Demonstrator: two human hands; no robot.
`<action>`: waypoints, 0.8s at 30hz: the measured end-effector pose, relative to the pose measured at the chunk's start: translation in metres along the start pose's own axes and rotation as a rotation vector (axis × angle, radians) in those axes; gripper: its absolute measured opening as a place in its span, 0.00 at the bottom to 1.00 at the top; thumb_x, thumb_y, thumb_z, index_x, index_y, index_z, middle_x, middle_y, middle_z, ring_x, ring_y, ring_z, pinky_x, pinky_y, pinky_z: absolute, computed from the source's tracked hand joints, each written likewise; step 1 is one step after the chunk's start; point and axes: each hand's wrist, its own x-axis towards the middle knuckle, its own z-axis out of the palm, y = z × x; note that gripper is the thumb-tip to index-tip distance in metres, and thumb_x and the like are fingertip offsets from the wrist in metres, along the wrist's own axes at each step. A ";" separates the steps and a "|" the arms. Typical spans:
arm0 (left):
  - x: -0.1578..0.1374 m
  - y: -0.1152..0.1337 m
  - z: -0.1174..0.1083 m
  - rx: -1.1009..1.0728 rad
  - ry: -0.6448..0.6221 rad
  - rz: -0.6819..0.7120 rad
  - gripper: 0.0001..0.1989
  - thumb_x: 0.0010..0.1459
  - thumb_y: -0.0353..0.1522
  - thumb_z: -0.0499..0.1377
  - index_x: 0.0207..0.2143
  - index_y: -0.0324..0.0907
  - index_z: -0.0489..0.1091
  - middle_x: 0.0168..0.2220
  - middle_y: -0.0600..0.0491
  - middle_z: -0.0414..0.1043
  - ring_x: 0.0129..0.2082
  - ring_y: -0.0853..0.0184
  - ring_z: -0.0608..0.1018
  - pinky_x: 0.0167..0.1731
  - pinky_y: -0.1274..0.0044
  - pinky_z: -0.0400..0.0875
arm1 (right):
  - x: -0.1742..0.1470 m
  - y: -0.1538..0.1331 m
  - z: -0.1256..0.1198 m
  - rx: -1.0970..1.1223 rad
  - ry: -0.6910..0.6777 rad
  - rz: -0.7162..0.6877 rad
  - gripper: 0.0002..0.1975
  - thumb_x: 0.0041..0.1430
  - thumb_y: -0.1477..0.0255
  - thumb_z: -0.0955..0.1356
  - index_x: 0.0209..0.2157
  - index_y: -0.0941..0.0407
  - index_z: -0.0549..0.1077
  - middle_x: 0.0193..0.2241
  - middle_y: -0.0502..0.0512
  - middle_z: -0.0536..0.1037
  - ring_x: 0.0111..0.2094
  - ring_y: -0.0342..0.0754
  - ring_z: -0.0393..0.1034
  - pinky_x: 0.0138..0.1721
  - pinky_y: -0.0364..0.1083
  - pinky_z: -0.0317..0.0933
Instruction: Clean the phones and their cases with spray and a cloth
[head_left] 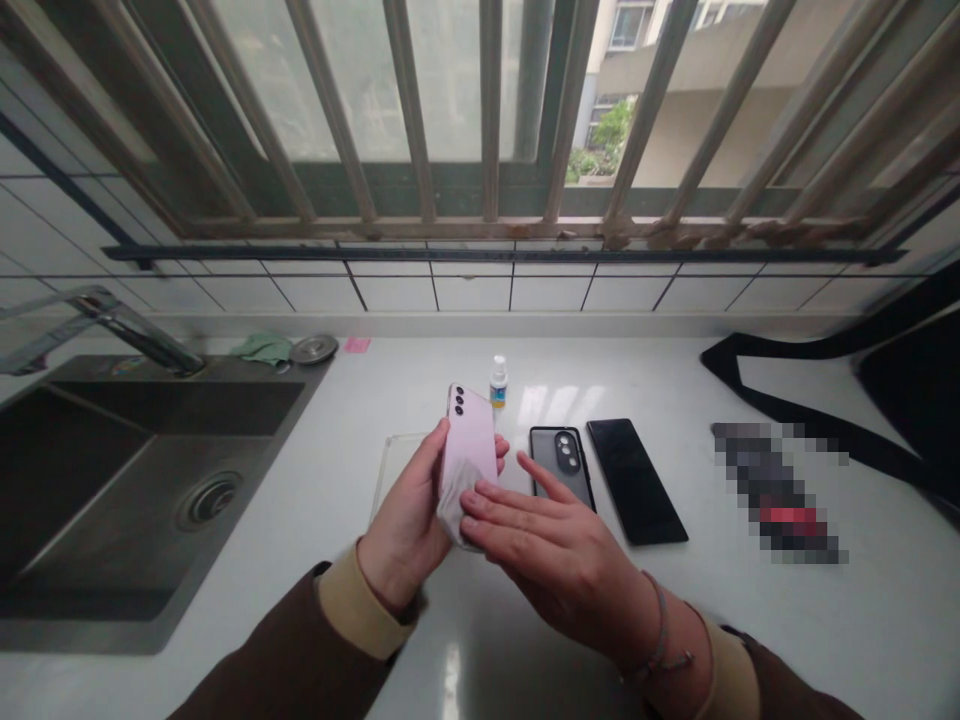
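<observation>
My left hand (409, 515) is wrapped round a pale pink smartphone (471, 430), its back with several camera lenses turned towards me. Against the lower part of that back my right hand (559, 550) presses a thin whitish wipe (456, 492), fingers laid over it and the little finger lifted. Partly behind the left hand lies a clear phone case (388, 465). A black phone case (551, 480) rests beyond the right hand, which hides its lower end. Just past the phone's top stands a small white-capped bottle (499, 382) with a blue and yellow label.
A black phone (637, 482) lies right of the black case, and a blurred-out dark and red item (780, 495) farther right. Black straps (780, 395) sit at the right. On the left are a sink (169, 590), faucet (142, 335), green cloth (264, 348) and metal drain cover (315, 348).
</observation>
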 end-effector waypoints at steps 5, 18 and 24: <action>-0.001 -0.006 0.002 -0.019 -0.101 -0.017 0.22 0.78 0.40 0.54 0.56 0.32 0.79 0.49 0.38 0.85 0.49 0.59 0.86 0.58 0.70 0.78 | -0.002 0.005 0.004 -0.174 0.038 0.213 0.23 0.75 0.82 0.65 0.67 0.53 0.73 0.65 0.58 0.78 0.68 0.50 0.73 0.78 0.63 0.51; -0.009 -0.017 -0.007 0.185 -0.291 -0.031 0.21 0.66 0.42 0.71 0.58 0.48 0.77 0.55 0.45 0.81 0.49 0.57 0.83 0.51 0.68 0.80 | -0.003 0.010 -0.006 -0.192 0.134 0.273 0.29 0.74 0.82 0.64 0.71 0.48 0.69 0.68 0.57 0.75 0.71 0.55 0.69 0.76 0.67 0.55; -0.010 -0.012 -0.005 0.207 -0.318 -0.020 0.28 0.67 0.38 0.70 0.66 0.54 0.70 0.60 0.47 0.78 0.42 0.63 0.83 0.45 0.70 0.80 | -0.002 0.008 -0.009 -0.186 0.125 0.244 0.29 0.74 0.82 0.65 0.71 0.48 0.69 0.69 0.56 0.75 0.71 0.55 0.68 0.80 0.70 0.40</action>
